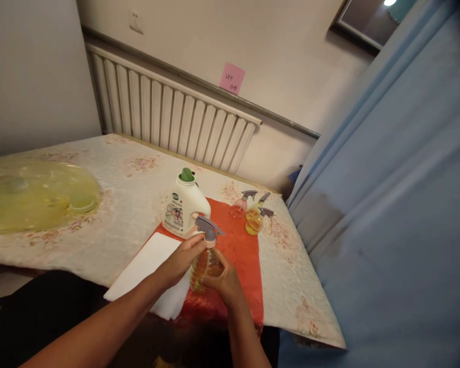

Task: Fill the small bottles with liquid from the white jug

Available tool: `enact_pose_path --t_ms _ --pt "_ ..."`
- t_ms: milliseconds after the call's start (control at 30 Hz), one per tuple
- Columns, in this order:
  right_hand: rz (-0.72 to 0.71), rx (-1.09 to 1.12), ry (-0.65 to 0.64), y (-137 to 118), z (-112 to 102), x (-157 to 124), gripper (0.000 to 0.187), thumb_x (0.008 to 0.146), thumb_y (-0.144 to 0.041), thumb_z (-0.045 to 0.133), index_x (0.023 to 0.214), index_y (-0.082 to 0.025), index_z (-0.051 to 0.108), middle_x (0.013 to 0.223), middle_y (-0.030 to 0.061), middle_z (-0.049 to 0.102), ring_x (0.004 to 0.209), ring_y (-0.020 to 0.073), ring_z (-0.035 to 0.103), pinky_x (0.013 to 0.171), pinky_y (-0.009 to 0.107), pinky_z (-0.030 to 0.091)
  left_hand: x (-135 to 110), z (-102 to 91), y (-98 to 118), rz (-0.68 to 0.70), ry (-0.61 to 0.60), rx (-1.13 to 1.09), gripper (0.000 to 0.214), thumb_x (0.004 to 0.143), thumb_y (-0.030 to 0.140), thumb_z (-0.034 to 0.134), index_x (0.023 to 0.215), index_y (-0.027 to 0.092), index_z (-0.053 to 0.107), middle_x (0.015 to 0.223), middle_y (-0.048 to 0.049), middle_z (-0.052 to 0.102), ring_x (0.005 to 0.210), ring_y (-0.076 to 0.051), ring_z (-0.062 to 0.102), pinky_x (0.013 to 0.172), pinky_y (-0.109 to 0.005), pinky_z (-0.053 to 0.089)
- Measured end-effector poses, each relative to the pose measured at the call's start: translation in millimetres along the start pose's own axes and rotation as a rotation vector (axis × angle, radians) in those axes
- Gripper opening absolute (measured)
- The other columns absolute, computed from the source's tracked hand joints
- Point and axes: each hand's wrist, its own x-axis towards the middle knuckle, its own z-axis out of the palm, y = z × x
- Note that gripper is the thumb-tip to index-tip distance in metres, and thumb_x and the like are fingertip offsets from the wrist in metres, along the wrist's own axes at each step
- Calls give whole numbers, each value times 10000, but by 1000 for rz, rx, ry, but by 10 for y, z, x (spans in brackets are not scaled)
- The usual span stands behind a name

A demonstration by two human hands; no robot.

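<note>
- While both hands gripped the spray bottle, the left hand had its fingers closed round the neck, just under the grey trigger head.
- The right hand was curled round the body, lower down.
- Between them stood the spray bottle, clear-walled; whether its base touched anything, I could not tell.
- Under and beyond the hands lay a red sheet on the flower-patterned desk.
- Left of the hands, partly behind the left forearm, was a white sheet.
- Just beyond the hands, a little to the left, stood a white jug with a green top.
- Farther off, right of the hands, a pink bottle and two yellow bottles stood close together.
- Well to the left lay yellow plastic.
</note>
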Motion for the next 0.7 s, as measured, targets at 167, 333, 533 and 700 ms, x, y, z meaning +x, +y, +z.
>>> enact_pose_path --t_ms 167,333,533,700 --pt "-43 -47 17 -17 -4 6 690 521 -302 864 1178 -234 664 1062 22 727 992 255 667 892 375 526 4 78 31 52 56 -34 462 831 426 693 1215 187 599 1073 -51 707 911 -202 660 830 -294 490" --pt "-20 -95 35 -16 -12 6 685 527 -265 847 1185 -231 658 1041 19 730 974 255 672 883 384 529 11 80 76 20 26 -47 366 846 362 672 1161 180 629 1061 -45 704 926 -199 647 844 -290 474" --pt "-32 -113 40 3 -10 1 720 522 -280 854 1211 -238 648 1062 26 729 1000 265 670 894 398 531 -12 53 78 18 13 -40 338 846 346 670 1143 191 623 1008 -31 694 920 -194 633 872 -299 460" --pt "-39 -203 81 9 -5 0 707 508 -257 856 1188 -231 665 1090 33 722 1028 266 655 922 393 519 14 62 68 48 63 -51 275 792 352 727 979 185 615 862 18 641 807 -143 592 763 -246 448"
